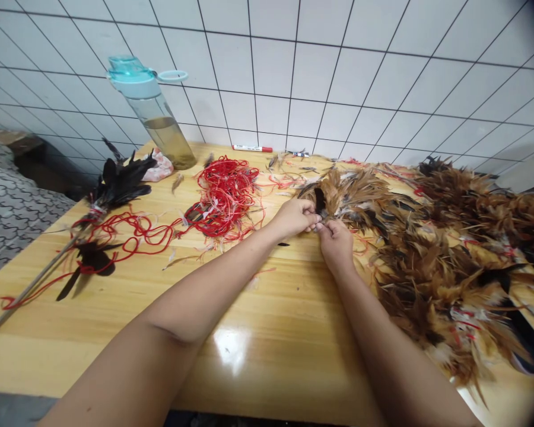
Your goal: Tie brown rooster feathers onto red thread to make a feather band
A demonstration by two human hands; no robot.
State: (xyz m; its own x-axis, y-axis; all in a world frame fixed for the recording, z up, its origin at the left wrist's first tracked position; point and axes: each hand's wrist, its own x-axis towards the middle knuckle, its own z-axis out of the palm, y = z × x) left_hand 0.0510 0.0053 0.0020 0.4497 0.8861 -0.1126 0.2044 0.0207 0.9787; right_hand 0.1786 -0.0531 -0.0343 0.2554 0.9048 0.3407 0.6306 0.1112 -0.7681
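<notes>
My left hand (297, 218) and my right hand (337, 242) meet fingertip to fingertip over the middle of the table. Both are closed in a pinch at the lower end of a small black feather (319, 199), which sticks up beyond the fingers. The fingertips partly cover its quill. Just behind the hands lies a bunch of brown feathers (360, 193) with dark ones at its edges. To the left of my left hand is a tangled heap of red string (226, 196). A loose dark feather (283, 244) rests on the wood below my left wrist.
Large brown feather bundles (431, 284) cover the table's right side, near a dark flat object (527, 341). At left, black feathers (122, 181) are tied to a stick (31, 287). A water bottle (164, 121) and a marker (251, 148) stand and lie near the tiled wall (271, 65).
</notes>
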